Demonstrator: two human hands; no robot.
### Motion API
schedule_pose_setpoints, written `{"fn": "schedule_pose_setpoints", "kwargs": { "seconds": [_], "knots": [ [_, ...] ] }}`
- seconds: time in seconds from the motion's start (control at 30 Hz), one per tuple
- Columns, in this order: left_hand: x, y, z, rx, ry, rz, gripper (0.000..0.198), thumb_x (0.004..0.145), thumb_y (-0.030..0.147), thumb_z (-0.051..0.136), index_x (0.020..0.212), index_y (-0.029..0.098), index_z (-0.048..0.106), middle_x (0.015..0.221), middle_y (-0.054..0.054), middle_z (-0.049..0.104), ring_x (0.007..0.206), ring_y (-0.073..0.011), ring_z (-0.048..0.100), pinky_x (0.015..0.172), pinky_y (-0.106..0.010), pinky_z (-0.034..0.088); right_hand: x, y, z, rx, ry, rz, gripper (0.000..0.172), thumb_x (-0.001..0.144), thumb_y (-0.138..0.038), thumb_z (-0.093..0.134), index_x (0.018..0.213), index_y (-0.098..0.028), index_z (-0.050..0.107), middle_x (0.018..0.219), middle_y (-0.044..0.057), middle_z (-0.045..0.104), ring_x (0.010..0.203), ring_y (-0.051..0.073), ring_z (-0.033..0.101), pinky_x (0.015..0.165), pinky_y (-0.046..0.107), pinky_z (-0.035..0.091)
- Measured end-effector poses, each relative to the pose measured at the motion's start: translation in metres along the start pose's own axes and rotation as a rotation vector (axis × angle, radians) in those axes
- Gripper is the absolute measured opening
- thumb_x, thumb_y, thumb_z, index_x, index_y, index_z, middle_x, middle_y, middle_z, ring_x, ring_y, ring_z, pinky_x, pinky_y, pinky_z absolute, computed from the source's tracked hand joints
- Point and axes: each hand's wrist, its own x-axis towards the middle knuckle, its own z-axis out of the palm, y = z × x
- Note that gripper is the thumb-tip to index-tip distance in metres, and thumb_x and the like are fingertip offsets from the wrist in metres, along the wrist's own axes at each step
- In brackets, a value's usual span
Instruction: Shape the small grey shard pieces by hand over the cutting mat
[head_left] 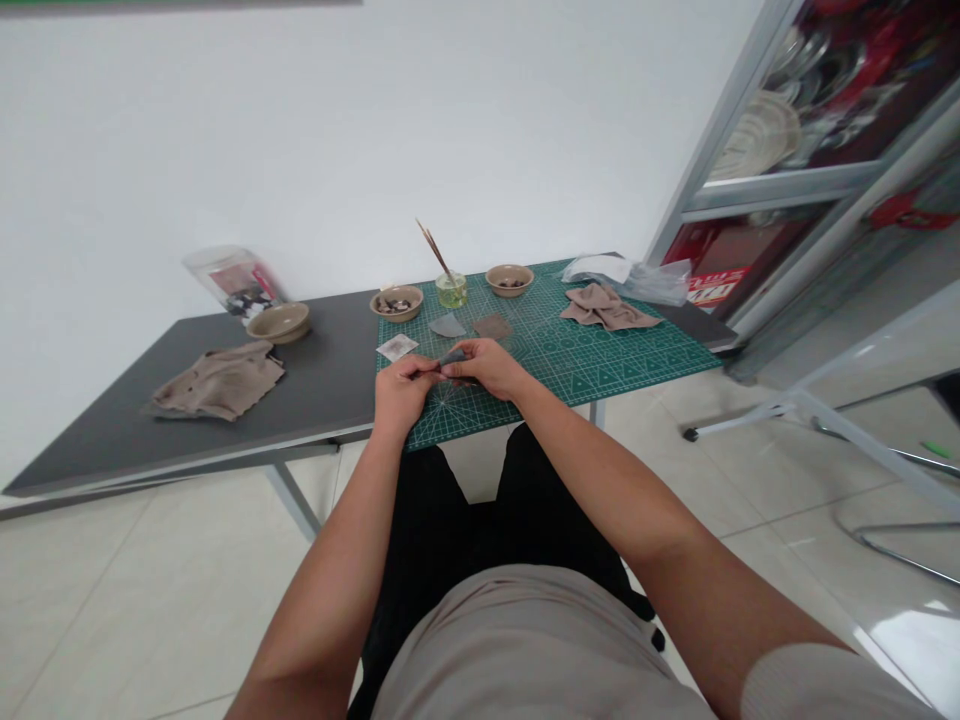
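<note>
My left hand (403,392) and my right hand (486,366) meet over the near left part of a green cutting mat (600,375). Between my right thumb and fingers is a small grey piece (452,357), which looks like a folded sheet of sandpaper. My left fingers are pinched together right beside it, and what they hold is too small and covered to make out. Just beyond my hands lie a pale square (397,346), a light grey sheet (448,325) and a brown sheet (492,326), all flat on the mat.
A bowl of small dark pieces (397,303), a glass jar with thin sticks (451,290) and another bowl (509,280) stand behind. On the left are a crumpled cloth (217,382), a bowl (278,323) and a clear container (232,280). A brown cloth (606,306) and plastic bag (660,281) lie right.
</note>
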Motion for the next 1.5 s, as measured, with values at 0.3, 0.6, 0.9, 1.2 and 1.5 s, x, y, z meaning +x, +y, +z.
{"fn": "schedule_pose_setpoints", "kwargs": {
  "seconds": [0.3, 0.6, 0.9, 1.2, 1.5],
  "knots": [
    [-0.0037, 0.0047, 0.0007, 0.074, -0.056, 0.08, 0.005, 0.07, 0.025, 0.069, 0.068, 0.022, 0.072, 0.077, 0.001, 0.072, 0.075, -0.0156, 0.065, 0.076, -0.029, 0.051, -0.0018, 0.0007, 0.0004, -0.041, 0.035, -0.035, 0.036, 0.066, -0.045, 0.08, 0.074, -0.014, 0.063, 0.053, -0.002, 0.06, 0.045, 0.008, 0.05, 0.042, 0.02, 0.034],
    [-0.0015, 0.0002, -0.0012, 0.08, -0.046, 0.047, 0.004, 0.07, 0.023, 0.068, 0.067, 0.021, 0.07, 0.074, 0.001, 0.07, 0.071, -0.0151, 0.062, 0.074, -0.029, 0.051, -0.0034, -0.0049, 0.0018, -0.022, 0.006, 0.01, 0.038, 0.055, -0.035, 0.087, 0.076, -0.015, 0.063, 0.06, -0.003, 0.063, 0.048, 0.008, 0.052, 0.046, 0.02, 0.039],
    [-0.0049, 0.0055, 0.0004, 0.16, -0.06, 0.105, 0.005, 0.072, 0.024, 0.067, 0.068, 0.021, 0.068, 0.073, 0.001, 0.068, 0.072, -0.0152, 0.061, 0.074, -0.029, 0.048, -0.0014, -0.0007, 0.0022, -0.04, 0.039, -0.031, 0.039, 0.062, -0.045, 0.082, 0.076, -0.014, 0.063, 0.057, -0.003, 0.061, 0.046, 0.008, 0.051, 0.044, 0.02, 0.037],
    [-0.0032, 0.0048, 0.0001, 0.108, 0.005, 0.032, 0.005, 0.07, 0.024, 0.066, 0.073, 0.021, 0.067, 0.07, 0.002, 0.067, 0.066, -0.0136, 0.057, 0.067, -0.026, 0.046, -0.0013, 0.0012, 0.0039, 0.045, 0.038, -0.032, 0.044, 0.054, -0.035, 0.088, 0.083, -0.016, 0.061, 0.069, -0.003, 0.065, 0.052, 0.009, 0.054, 0.048, 0.021, 0.043],
    [-0.0027, 0.0075, 0.0006, 0.021, 0.016, -0.018, 0.011, 0.067, 0.026, 0.069, 0.076, 0.019, 0.067, 0.072, 0.002, 0.069, 0.064, -0.0126, 0.058, 0.066, -0.026, 0.047, -0.002, -0.0005, 0.0022, 0.017, 0.048, -0.043, 0.044, 0.06, -0.046, 0.084, 0.079, -0.017, 0.057, 0.062, -0.002, 0.063, 0.051, 0.01, 0.056, 0.044, 0.02, 0.039]
  ]
}}
